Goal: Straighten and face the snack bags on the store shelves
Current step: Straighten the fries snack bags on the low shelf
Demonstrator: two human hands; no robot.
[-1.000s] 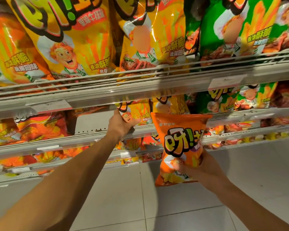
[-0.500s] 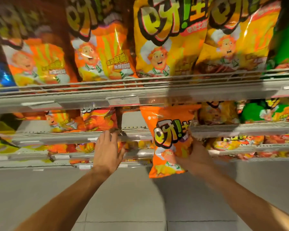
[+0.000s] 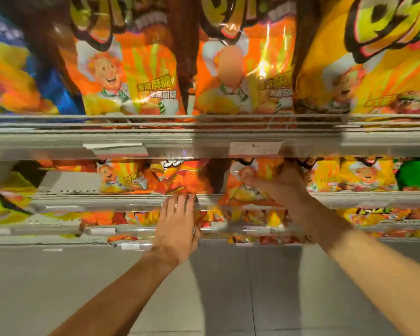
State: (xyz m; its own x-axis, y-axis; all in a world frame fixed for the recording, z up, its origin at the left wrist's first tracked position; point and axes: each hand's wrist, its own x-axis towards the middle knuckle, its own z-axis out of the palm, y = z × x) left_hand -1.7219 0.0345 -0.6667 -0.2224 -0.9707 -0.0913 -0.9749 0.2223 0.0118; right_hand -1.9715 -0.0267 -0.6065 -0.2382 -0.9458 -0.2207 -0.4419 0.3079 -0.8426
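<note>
Orange bag (image 3: 250, 187), second shelf (image 3: 349, 198) from the top, right of centre: I log my right hand (image 3: 285, 190) gripping it, thumb across its front, fingers curled round its right edge. Red-orange bag (image 3: 182, 177), same shelf, left of it: my left hand (image 3: 177, 224) is flat, fingers straight and close together, tips touching the rail (image 3: 121, 200) just beneath that bag, holding nothing. Top shelf (image 3: 58, 141): large orange and yellow bags upright. Frame blurred.
</note>
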